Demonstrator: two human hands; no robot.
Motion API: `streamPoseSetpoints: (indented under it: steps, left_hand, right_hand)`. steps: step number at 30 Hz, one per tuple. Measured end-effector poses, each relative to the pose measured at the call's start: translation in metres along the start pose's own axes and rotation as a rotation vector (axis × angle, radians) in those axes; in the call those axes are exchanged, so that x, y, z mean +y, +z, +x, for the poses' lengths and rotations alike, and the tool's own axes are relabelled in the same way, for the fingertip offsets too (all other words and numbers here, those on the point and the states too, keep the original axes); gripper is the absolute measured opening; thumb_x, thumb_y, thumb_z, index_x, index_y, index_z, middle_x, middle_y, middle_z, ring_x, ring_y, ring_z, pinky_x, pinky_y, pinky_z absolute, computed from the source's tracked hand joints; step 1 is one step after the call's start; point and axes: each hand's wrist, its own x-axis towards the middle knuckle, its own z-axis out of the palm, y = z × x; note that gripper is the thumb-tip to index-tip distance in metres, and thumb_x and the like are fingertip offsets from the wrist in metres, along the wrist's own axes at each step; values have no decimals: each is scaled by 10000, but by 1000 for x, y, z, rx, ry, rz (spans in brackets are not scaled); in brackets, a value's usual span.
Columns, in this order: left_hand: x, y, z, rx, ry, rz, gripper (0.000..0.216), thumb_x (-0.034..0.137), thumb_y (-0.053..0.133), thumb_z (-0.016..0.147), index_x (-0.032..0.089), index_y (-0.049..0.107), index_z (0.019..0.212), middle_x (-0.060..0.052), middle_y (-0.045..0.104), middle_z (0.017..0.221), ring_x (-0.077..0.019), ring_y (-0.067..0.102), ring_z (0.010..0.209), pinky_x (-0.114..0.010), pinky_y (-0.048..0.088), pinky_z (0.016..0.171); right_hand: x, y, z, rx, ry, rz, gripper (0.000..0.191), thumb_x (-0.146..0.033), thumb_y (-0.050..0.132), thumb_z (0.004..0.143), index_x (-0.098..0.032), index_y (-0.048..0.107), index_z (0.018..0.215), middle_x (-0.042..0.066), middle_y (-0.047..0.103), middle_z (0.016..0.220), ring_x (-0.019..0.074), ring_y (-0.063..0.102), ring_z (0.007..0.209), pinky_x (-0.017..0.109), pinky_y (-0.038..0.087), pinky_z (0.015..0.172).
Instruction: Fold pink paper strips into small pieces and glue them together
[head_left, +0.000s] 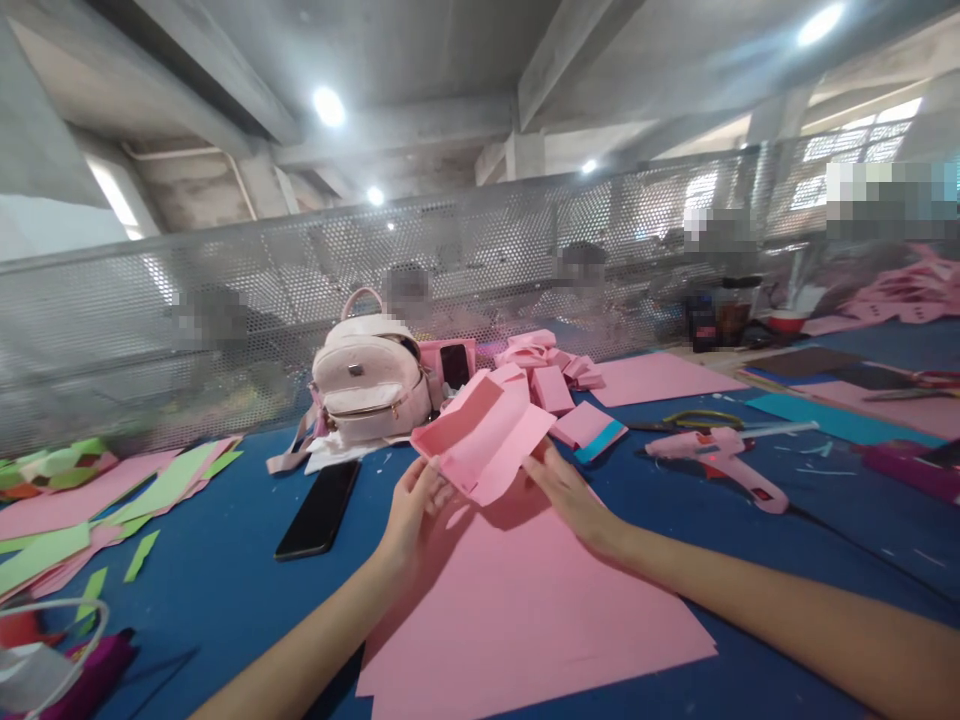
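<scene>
A partly folded pink paper box (pixel 495 435) is raised above the table between my two hands. My left hand (pixel 421 500) pinches its lower left corner. At its right edge, my right hand (pixel 564 490) grips a flap, the fingertips partly hidden behind the paper. Below the box lie large pink sheets (pixel 540 610), stacked on the blue table. To the right, a pink glue gun (pixel 724 460) rests with its cord trailing off. Behind the box sits a heap of folded pink paper pieces (pixel 551 375).
A pale pink backpack (pixel 373 385) stands at the back, with a black phone (pixel 319 510) before it. Scissors (pixel 690 420) lie behind the glue gun. Green and pink paper scraps (pixel 97 510) spread at left. A perforated metal screen (pixel 480 260) closes the far side; people sit beyond.
</scene>
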Motion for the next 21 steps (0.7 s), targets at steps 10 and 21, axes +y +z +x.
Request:
streamPoseSetpoints:
  steps: [10, 21]
  left_hand:
    - [13, -25, 18, -67, 65, 637, 474, 585, 531, 849, 143, 685, 928, -88, 728, 947, -221, 651, 846, -269, 474, 713]
    - [40, 4, -5, -430, 118, 1553, 195, 34, 494, 651, 178, 576, 547, -8, 619, 636, -150, 540, 641, -266, 312, 636]
  right_hand:
    - [11, -27, 32, 304, -1, 11, 322, -490, 508, 858, -231, 565, 1041, 66, 631, 1048, 225, 617, 942, 291, 507, 662]
    - [-17, -10, 8, -173, -47, -129, 233, -365, 448, 951, -193, 603, 965, 53, 635, 972, 191, 596, 907, 244, 491, 657]
